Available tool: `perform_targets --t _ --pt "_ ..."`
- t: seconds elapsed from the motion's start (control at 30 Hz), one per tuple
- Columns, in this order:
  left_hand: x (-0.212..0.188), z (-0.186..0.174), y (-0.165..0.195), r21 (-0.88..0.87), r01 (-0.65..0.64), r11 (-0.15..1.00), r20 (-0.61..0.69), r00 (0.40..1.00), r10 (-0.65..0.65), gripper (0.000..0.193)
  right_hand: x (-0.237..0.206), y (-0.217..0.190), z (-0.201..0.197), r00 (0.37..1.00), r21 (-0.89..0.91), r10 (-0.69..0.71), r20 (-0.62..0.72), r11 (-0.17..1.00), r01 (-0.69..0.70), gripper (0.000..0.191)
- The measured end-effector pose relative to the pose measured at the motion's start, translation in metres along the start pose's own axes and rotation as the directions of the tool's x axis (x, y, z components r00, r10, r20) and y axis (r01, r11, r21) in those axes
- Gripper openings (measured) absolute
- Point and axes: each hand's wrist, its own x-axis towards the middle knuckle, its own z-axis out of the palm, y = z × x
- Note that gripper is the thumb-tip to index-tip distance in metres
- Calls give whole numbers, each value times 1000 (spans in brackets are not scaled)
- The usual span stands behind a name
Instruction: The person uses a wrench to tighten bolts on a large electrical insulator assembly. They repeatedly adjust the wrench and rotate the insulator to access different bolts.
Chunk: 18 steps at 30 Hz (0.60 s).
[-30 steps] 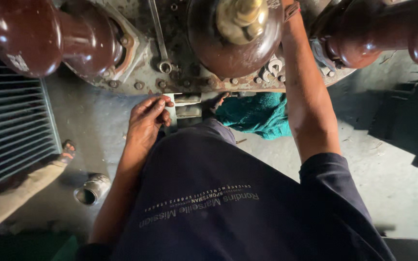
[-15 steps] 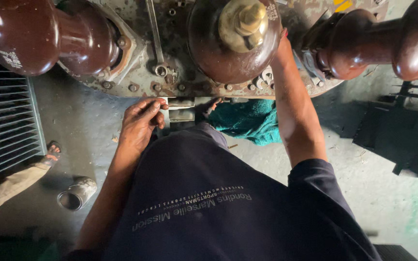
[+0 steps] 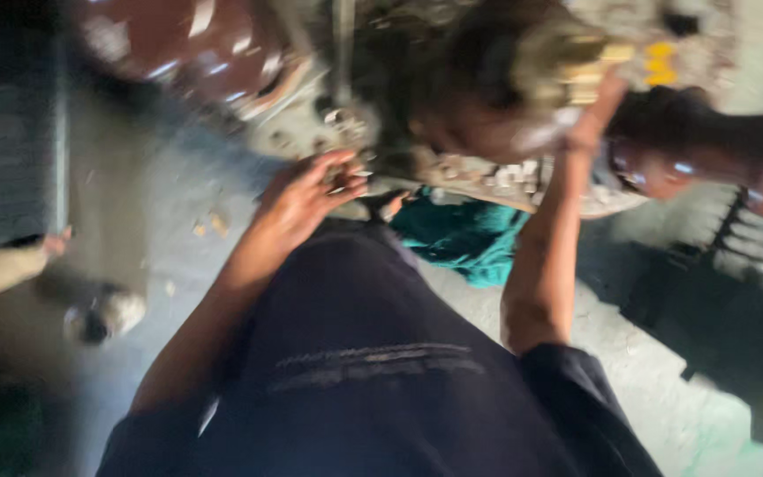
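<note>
The whole view is motion-blurred. My left hand (image 3: 306, 205) is at the near edge of a grey bolted transformer lid (image 3: 523, 177), its fingers pinched on a small bright metal part (image 3: 349, 184). My right arm reaches up past the lid. My right hand (image 3: 595, 119) rests against the middle brown porcelain bushing (image 3: 479, 88), near its brass top (image 3: 576, 62); its fingers are partly hidden. My dark shirt fills the lower middle of the view.
Two more brown bushings stand at the upper left (image 3: 187, 44) and at the right (image 3: 708, 150). A teal cloth (image 3: 470, 238) lies below the lid. Radiator fins (image 3: 2, 159) are at the left. On the concrete floor lie a metal can (image 3: 103, 314) and another person's limb (image 3: 6, 269).
The view has swung and blurred, so the transformer now sits tilted and further right. My left hand has stayed at the lid's edge, and my right hand has stayed up at the middle bushing.
</note>
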Motion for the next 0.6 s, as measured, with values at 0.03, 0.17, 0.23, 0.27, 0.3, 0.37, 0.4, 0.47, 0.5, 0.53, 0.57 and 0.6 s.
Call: perform_targets --t 0.03,0.17,0.23,0.27,0.3,0.37,0.4,0.47,0.5,0.53,0.57,0.6 --pt "2 0 -3 -26 13 1000 40 999 -12 43 -20 -24 -1 989 103 -24 -144 994 39 20" --pt "5 6 -10 -50 65 997 114 992 -59 43 -154 -131 11 943 285 -51 -328 947 151 21" --pt "8 11 -12 -48 118 992 107 988 -113 43 -212 -167 27 983 -71 88 -161 992 -100 19" --pt "9 14 -14 -42 152 987 112 983 -146 42 -230 -179 39 995 -219 95 -25 971 -98 16" --pt "11 17 -16 -40 155 987 147 978 -148 42 -242 -187 52 995 -119 52 87 992 -41 21" --pt "13 25 -23 -49 163 985 214 965 -149 40 -248 -196 67 942 -261 -219 255 922 285 24" --pt "13 28 -28 -19 147 989 229 963 -139 40 -246 -198 73 942 -352 -194 275 891 286 27" --pt "12 32 -38 35 120 992 241 963 -125 39 -241 -199 78 941 -516 -116 317 811 273 35" --pt "11 33 -43 51 157 986 236 958 -164 38 -240 -200 77 941 -515 -127 313 810 281 33" --pt "10 31 -47 69 184 980 235 952 -196 38 -241 -200 76 939 -510 -147 311 807 296 32" --pt "8 29 -50 86 211 974 228 947 -225 38 -243 -200 75 935 -504 -166 313 806 311 30" --pt "7 26 -53 96 219 971 245 940 -237 38 -247 -199 74 944 -515 -148 295 807 288 28"
